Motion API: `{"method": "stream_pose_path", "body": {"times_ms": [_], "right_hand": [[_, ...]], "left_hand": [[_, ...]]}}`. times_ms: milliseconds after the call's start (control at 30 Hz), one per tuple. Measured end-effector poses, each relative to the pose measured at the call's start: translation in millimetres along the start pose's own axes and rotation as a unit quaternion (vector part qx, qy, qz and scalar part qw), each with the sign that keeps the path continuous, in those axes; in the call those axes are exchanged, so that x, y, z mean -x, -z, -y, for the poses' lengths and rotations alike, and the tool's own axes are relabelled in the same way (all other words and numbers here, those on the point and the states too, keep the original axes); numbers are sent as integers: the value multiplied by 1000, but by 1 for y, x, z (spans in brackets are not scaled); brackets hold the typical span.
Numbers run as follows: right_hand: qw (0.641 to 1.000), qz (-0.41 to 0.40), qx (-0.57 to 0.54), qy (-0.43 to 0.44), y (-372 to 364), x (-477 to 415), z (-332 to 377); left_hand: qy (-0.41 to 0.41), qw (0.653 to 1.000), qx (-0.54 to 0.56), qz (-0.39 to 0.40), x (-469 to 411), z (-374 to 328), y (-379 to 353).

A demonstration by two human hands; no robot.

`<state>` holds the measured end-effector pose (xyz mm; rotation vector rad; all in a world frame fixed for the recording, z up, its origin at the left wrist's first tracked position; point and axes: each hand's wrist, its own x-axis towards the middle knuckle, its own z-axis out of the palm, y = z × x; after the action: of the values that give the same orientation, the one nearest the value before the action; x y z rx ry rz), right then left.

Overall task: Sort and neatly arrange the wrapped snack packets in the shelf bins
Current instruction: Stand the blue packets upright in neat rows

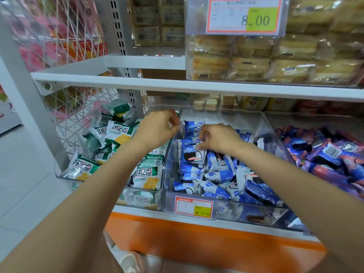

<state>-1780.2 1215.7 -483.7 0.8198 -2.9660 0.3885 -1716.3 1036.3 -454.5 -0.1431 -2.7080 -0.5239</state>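
Observation:
Three clear bins stand side by side on the lower shelf. The left bin (59, 170) holds green-and-white packets (118, 133). The middle bin (226, 209) holds blue-and-white packets (214, 174), several stood in a row along its left wall. The right bin holds purple-and-red packets (325, 154). My left hand (157, 129) pinches the edge of a blue-and-white packet (194, 126) at the back of the row. My right hand (220, 138) pinches the top of another blue-and-white packet (192, 154) just in front of it.
A white shelf board (177, 85) runs low over the bins' back. Above it stand a clear box of yellow cakes (275, 62) and a price tag (244, 14). A white wire mesh panel (74, 115) closes the left side. An orange base (197, 239) lies below.

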Motion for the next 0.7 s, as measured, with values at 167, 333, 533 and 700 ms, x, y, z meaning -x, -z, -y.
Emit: {"method": "stream_pose_path", "body": {"times_ms": [167,333,533,700], "right_hand": [[981,159,112,-18,16,7,-16],[975,173,141,-21,4,13,-27],[979,186,76,-31,4,17,-38],[984,176,10,-31,2,19,-45]], "left_hand": [[-38,997,-61,-6,-2,-8,-4],[-162,969,-176,69,-6,-30,-8],[-102,902,-188,374,-12,-41,-35],[-77,898,-185,392,-19,-40,-38]]}}
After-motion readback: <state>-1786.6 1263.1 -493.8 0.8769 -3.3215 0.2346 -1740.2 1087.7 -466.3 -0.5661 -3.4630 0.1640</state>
